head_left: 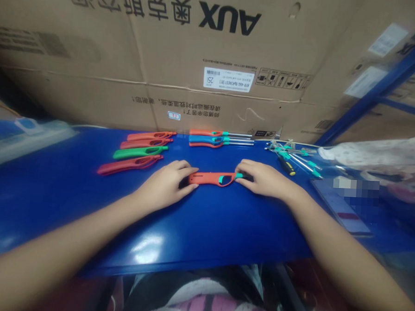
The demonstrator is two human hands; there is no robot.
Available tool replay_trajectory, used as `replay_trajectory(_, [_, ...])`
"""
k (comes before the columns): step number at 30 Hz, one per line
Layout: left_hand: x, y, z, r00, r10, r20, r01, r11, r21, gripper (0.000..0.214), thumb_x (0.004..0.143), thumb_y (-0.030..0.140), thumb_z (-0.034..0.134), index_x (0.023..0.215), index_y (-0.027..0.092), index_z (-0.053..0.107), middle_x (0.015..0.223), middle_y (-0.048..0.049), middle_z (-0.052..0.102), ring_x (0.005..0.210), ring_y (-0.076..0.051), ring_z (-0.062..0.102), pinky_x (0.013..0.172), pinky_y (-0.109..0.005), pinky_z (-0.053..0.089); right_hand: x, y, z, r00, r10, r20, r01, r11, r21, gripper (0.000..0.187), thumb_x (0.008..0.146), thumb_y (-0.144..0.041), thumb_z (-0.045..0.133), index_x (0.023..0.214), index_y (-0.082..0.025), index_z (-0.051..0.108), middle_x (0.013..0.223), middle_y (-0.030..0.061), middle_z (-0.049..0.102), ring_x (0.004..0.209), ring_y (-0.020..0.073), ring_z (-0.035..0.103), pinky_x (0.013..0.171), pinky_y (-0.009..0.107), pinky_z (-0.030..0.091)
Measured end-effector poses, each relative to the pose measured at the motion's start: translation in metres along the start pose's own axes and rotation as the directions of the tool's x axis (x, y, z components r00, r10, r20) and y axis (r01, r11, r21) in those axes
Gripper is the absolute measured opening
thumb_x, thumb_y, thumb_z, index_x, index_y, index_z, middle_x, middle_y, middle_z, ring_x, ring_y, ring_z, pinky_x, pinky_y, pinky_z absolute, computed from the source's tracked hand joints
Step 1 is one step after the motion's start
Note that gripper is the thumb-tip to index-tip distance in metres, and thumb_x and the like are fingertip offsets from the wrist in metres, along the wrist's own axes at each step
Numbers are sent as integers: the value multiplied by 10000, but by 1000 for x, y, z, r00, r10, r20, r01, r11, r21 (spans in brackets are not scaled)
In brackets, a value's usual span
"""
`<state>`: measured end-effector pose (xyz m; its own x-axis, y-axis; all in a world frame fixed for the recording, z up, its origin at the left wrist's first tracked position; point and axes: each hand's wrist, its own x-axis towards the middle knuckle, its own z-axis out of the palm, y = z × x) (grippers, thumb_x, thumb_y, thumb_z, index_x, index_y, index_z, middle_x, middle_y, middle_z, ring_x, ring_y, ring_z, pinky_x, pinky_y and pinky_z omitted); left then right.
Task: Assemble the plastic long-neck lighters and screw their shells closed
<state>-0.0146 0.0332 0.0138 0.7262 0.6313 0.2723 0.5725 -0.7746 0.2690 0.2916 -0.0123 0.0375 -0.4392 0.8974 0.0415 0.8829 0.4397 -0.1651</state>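
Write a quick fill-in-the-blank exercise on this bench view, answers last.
1. The left hand and right hand hold one long orange plastic lighter handle, whose teal tip is at the ____ hand.
2. Of four elongated plastic handles at left, the third from the back is ____.
3. Upside-down black Latin letters on the brown cardboard box read ____.

right; green; AUX

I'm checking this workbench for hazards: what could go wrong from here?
The orange plastic lighter handle, held at its ends by left hand and right hand, might slip. The right forearm could nudge the flat rectangular phone nearby. Silver metal tubes with turquoise ends, heaped together, might tangle.
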Motion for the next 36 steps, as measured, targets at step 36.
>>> replay_trajectory(36, [0,0,-2,995,-55,84,58,998,-30,314,932,315,655,1172,117,688,1077,-126,645,1027,-281,629,941,-442,533,-16,71,-34,443,896,-2,-881,435,-184,583,835,-275,646,1386,-152,501,1350,208,608,1218,369,611,933,457,519])
